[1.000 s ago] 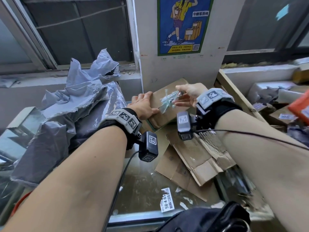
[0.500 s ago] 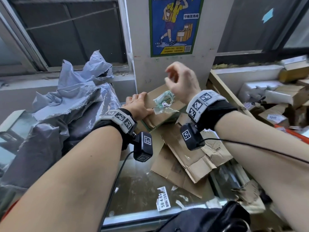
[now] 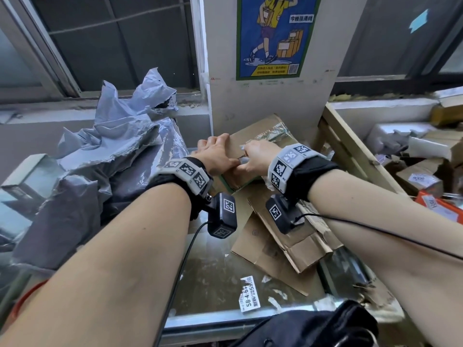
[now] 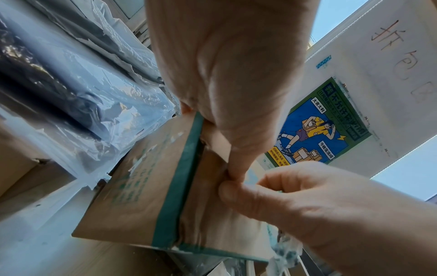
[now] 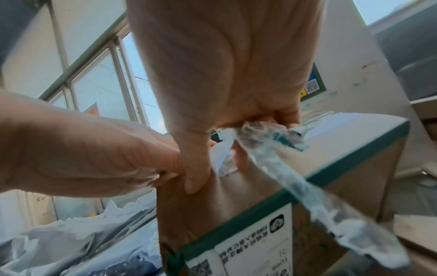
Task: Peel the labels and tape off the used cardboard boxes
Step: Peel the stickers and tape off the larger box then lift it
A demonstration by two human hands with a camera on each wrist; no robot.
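A brown cardboard box (image 3: pixel 240 144) with green tape along its edges (image 4: pixel 182 186) lies against the white pillar. My left hand (image 3: pixel 215 156) lies on its top, fingers fairly straight, and its thumb (image 4: pixel 238 162) presses on the near face. My right hand (image 3: pixel 255 156) grips a crumpled wad of clear tape (image 5: pixel 260 130) in its curled fingers. A strip of that tape (image 5: pixel 331 205) trails down from the wad. The right thumb (image 5: pixel 196 177) touches the box beside the left thumb. A white label (image 5: pixel 255 242) is stuck on the box's side. More crinkled tape (image 3: pixel 273 132) lies on the box top.
Grey plastic bags (image 3: pixel 100 159) are heaped at the left. Flattened cardboard (image 3: pixel 283 241) lies on the glass top, with a peeled label (image 3: pixel 249 294) near the front edge. A wooden frame (image 3: pixel 350 151) and piled boxes (image 3: pixel 421 176) stand at the right. A black bag (image 3: pixel 313 326) sits below.
My right hand, raised with the tape wad half a second ago, has come down to the box's near edge beside the left thumb. The left hand has stayed on the box.
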